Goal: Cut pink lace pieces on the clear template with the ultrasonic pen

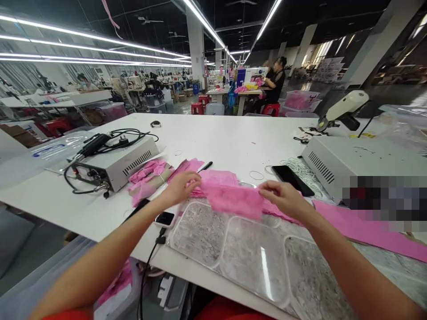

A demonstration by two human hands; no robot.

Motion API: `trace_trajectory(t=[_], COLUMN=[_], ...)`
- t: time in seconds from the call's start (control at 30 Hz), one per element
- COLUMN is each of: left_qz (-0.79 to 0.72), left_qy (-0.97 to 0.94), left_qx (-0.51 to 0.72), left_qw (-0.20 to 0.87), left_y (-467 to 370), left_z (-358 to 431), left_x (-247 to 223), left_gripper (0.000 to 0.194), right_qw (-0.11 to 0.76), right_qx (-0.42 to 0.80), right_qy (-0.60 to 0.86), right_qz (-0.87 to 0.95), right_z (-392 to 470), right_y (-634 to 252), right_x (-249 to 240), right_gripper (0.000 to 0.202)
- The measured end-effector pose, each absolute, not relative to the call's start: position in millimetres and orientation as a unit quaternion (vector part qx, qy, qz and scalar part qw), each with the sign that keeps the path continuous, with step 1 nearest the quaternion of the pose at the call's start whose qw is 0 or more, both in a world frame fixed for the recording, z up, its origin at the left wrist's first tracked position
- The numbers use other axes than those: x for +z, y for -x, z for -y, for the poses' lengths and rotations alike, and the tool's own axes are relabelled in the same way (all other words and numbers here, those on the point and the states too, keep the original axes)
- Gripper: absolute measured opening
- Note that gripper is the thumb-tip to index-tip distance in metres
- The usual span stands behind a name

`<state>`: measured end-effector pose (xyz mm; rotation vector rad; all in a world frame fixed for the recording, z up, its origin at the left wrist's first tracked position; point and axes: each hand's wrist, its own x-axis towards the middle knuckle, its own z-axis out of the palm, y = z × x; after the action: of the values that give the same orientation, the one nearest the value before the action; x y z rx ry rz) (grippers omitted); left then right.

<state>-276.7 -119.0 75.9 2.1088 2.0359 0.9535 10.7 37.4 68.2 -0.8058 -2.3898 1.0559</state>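
A thin piece of pink fabric (235, 202) is stretched between my two hands, above the near part of the table. My left hand (182, 186) pinches its left end with thumb and fingers. At the other end, my right hand (278, 195) grips the upper right corner. Below the cloth lies a clear plastic sheet with rounded panels (255, 258). More pink fabric (220, 178) lies just behind the held piece, partly hidden by it. A bundle of pink fabric pieces (151, 175) tied round with a band rests to the left of my left hand.
Grey control boxes stand left (116, 164) and right (360, 160), the left one topped with a corded handpiece (95, 144). A black phone (292, 180) lies beside white cord (307, 175). A small white device (165, 219) with a cable sits near the front edge. Other people work farther back.
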Motion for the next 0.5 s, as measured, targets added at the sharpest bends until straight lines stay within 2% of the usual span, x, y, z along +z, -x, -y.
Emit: trace_trajectory(t=[0.07, 0.17, 0.33, 0.5], left_qz=[-0.671, -0.68, -0.67, -0.64], left_qy=[-0.669, -0.656, -0.686, -0.718], left_qx=[0.321, 0.324, 0.281, 0.272], left_qw=[-0.003, -0.042, -0.037, -0.027], left_y=[301, 327, 338, 304], left_z=[101, 94, 116, 114], left_x=[85, 83, 55, 41], left_gripper=[0.025, 0.031, 0.033, 0.028], right_qw=[0.277, 0.323, 0.269, 0.256], right_qx=[0.323, 0.29, 0.298, 0.315], right_qy=[0.277, 0.259, 0.211, 0.28], right_qz=[0.861, 0.863, 0.892, 0.87], right_z=[-53, -66, -65, -70], right_y=[17, 55, 75, 16], right_x=[78, 77, 41, 19], right_gripper=[0.026, 0.017, 0.01, 0.02])
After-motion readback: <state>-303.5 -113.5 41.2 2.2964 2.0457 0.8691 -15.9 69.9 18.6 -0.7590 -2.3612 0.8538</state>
